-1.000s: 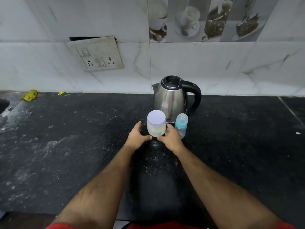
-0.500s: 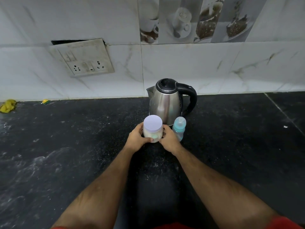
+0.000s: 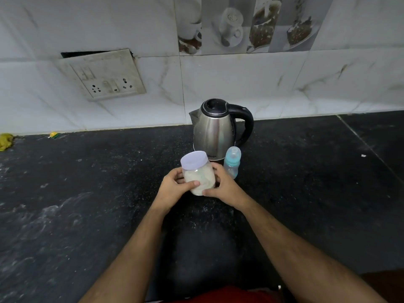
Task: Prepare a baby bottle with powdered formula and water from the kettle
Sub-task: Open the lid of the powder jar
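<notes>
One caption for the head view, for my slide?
Both hands hold the lidded formula jar before kettle and baby bottle.

Black speckled countertop [image 3: 87,193], steel kettle [image 3: 215,130], baby bottle [image 3: 232,162], yellow cloth [image 3: 5,142]

A home kitchen counter.

A black stone worktop [image 3: 87,204], dusted with pale streaks, runs along a wall of white marble-look tiles [image 3: 240,84]. One band of tiles [image 3: 240,25] is printed with coffee cups and beans. A grimy socket plate [image 3: 102,74] hangs loose and tilted on the wall, with a dark gap showing behind its top edge. A steel electric kettle [image 3: 215,130] with a black handle stands near the wall, a baby bottle [image 3: 232,161] just in front of it. Yellow scraps [image 3: 5,141] lie at the far left by the wall.
</notes>
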Action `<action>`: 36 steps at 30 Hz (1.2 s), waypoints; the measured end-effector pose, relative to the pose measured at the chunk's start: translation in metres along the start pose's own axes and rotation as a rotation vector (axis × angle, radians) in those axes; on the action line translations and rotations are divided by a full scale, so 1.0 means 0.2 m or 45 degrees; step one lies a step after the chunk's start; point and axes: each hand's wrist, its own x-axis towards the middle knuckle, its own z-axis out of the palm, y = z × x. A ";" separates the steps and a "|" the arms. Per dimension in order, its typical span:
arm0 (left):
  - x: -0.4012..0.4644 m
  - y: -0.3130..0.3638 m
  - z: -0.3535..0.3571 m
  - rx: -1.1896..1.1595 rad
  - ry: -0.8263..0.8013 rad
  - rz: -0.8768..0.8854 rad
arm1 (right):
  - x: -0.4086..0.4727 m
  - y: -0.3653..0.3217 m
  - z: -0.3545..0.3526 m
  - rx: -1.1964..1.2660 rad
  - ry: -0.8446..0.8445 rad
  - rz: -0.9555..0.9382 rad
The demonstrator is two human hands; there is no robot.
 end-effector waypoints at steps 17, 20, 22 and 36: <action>-0.14 0.34 -0.03 -0.072 -0.245 0.176 | -0.30 -0.11 0.15 0.338 0.006 0.012; -0.11 0.44 -0.01 0.041 -0.414 0.180 | -0.32 -0.16 0.14 0.383 -0.048 0.008; -0.12 0.46 0.01 0.007 -0.410 0.145 | -0.32 -0.18 0.12 0.379 -0.061 -0.001; -0.17 0.49 0.03 0.038 -0.218 0.219 | -0.34 -0.26 0.22 0.101 0.265 -0.012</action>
